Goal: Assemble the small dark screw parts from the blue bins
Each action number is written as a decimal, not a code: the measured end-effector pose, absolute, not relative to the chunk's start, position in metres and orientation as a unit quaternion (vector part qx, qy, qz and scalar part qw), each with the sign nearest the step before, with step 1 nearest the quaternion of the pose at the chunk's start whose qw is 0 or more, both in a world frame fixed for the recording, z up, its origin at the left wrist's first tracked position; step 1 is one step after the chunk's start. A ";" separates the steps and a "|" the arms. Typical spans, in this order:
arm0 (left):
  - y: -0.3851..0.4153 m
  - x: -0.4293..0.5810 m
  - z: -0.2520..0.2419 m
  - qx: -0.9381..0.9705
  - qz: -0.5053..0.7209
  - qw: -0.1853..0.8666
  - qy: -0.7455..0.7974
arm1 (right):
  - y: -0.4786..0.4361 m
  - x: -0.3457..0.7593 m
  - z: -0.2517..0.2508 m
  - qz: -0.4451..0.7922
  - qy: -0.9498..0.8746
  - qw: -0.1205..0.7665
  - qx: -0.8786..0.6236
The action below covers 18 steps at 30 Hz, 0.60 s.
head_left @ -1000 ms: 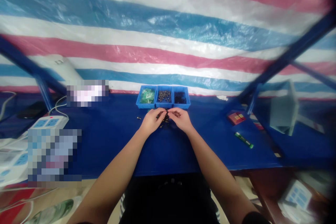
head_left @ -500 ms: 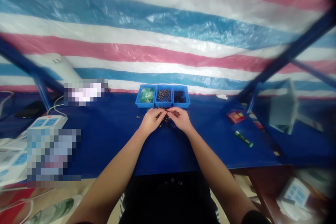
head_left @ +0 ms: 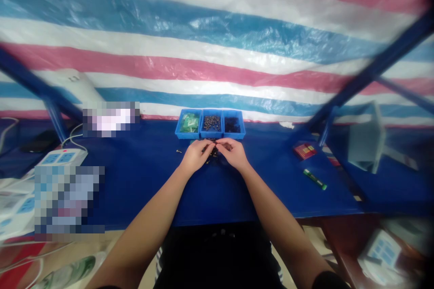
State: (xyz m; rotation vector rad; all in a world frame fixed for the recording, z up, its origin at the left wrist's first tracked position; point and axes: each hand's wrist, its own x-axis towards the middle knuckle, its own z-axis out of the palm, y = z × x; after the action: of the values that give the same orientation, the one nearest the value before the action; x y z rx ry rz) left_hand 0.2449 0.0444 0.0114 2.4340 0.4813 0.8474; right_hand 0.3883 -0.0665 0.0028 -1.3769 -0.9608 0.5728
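My left hand [head_left: 196,153] and my right hand [head_left: 233,151] meet fingertip to fingertip over the blue tabletop. Both are closed in a pinch; whatever lies between the fingers is too small to name. Beneath and between them is a scatter of small dark and brass-coloured parts [head_left: 213,154], partly covered by the hands. Just beyond stand three joined blue bins: the left bin [head_left: 187,135] holds green pieces, the middle bin [head_left: 210,135] small dark and brassy parts, the right bin [head_left: 233,135] black pieces. One small brassy part [head_left: 178,151] lies alone left of my left hand.
To the right lie a red box [head_left: 304,150] and a green tube-like packet [head_left: 314,179]. A white power strip [head_left: 64,158] with cables runs along the left. Blue frame bars [head_left: 369,72] slant at both sides, before a striped plastic sheet [head_left: 217,63].
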 end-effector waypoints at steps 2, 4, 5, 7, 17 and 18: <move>0.044 0.245 0.012 0.898 0.306 0.258 0.182 | -0.066 0.389 0.003 0.248 -0.421 0.629 -0.604; 0.044 0.245 0.011 0.896 0.308 0.260 0.187 | -0.066 0.389 0.002 0.244 -0.422 0.627 -0.608; 0.045 0.245 0.011 0.895 0.310 0.260 0.188 | -0.066 0.390 0.002 0.242 -0.423 0.626 -0.610; 0.045 0.246 0.009 0.894 0.314 0.260 0.186 | -0.066 0.390 0.001 0.239 -0.423 0.625 -0.612; 0.045 0.246 0.011 0.901 0.309 0.247 0.177 | -0.065 0.389 0.000 0.243 -0.425 0.625 -0.608; 0.045 0.246 0.011 0.902 0.308 0.245 0.177 | -0.065 0.389 0.000 0.243 -0.425 0.625 -0.608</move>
State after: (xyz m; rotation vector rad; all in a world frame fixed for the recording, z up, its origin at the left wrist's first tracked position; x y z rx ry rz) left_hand 0.2461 0.0454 0.0111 2.4616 0.4825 0.8410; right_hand 0.3887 -0.0647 -0.0003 -1.3958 -0.9752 0.5572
